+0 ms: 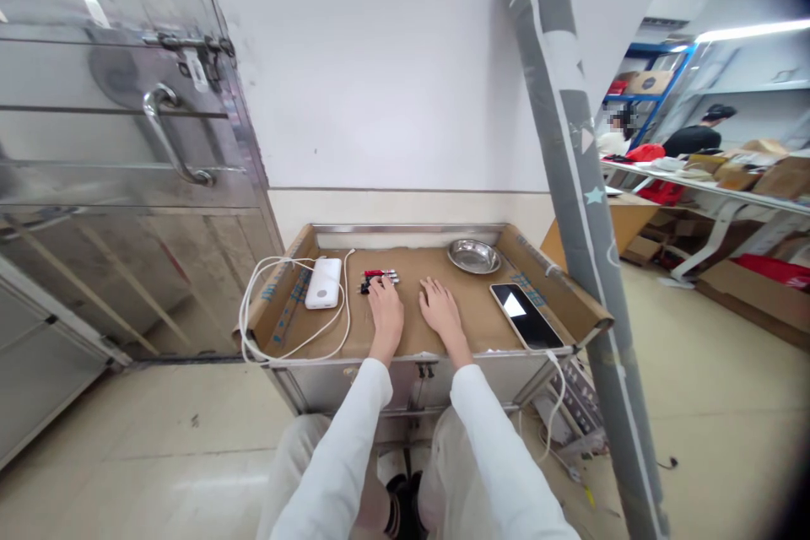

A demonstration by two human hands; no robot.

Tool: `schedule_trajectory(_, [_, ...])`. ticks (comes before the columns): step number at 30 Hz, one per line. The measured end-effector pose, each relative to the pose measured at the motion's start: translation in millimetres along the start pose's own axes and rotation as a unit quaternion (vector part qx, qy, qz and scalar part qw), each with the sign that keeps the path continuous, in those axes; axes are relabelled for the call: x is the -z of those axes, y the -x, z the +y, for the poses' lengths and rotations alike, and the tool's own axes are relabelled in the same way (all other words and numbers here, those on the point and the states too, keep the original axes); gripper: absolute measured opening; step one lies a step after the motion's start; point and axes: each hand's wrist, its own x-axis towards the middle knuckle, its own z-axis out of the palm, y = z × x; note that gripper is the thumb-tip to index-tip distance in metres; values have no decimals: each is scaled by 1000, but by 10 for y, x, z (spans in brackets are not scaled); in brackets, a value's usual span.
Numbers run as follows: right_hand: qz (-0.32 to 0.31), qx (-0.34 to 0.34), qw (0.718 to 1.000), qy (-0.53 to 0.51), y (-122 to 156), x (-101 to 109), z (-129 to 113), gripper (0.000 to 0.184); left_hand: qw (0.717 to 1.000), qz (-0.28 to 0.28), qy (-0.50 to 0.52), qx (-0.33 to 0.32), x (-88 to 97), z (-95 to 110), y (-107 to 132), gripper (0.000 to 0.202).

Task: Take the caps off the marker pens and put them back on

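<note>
My left hand [386,304] rests at the near side of several short red and black marker-like pens [378,273]. Its fingers are stretched out and slightly bent, with the fingertips at the pens and covering part of them. It does not visibly grip any of them. To its right, my right hand [440,308] lies on the brown cardboard surface [414,263] with fingers spread and nothing in it. Left of the pens is a white power bank [323,283] with a white cable [253,304] looped around it. A round metal dish [473,256] sits behind my right hand.
A phone [525,316] lies at the right, a white cord [559,388] hanging near its lower end. Cardboard sides edge the cart top. A long grey patterned roll [569,118] leans at the right. A metal door [126,126] stands left; two people are in the right background.
</note>
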Motion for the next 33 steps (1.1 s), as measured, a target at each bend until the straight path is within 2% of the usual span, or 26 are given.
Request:
schedule_trajectory(4, [5, -2, 1000, 4, -21, 0, 2, 41, 991, -28, 73, -110, 40, 30, -19, 25])
schedule_trajectory(6, [4, 0, 1000, 2, -25, 3, 8, 40, 978, -61, 108, -168, 46, 35, -19, 22])
schedule_trajectory(8, [2, 1, 1000, -2, -27, 4, 16, 40, 967, -99, 124, -197, 36, 33, -15, 20])
schedule_trajectory(11, [3, -1, 1000, -7, -29, 0, 22, 40, 962, -131, 130, -202, 6, 20, -12, 18])
schedule_trajectory(14, [6, -1, 1000, -8, -31, -3, 22, 40, 959, -138, 140, -204, -24, 8, -17, 17])
schedule_trajectory(22, [15, 3, 1000, -9, -44, 4, 26, 39, 954, -118, 153, -227, -85, 27, -67, 17])
schedule_trajectory(27, [24, -2, 1000, -11, -65, -4, 27, 39, 952, -128, 147, -237, -23, 38, -58, 21])
schedule_trajectory(29, [28, 1, 1000, -13, -72, -2, 22, 39, 963, -103, 120, -216, 29, 41, -45, 23])
schedule_trajectory(30, [29, 2, 999, -14, -74, 1, 19, 39, 975, -75, 101, -185, 57, 42, -39, 24])
schedule_trajectory(33, [27, -2, 999, -19, -76, 8, 11, 39, 999, 35, 34, -17, 122, 33, -22, 27])
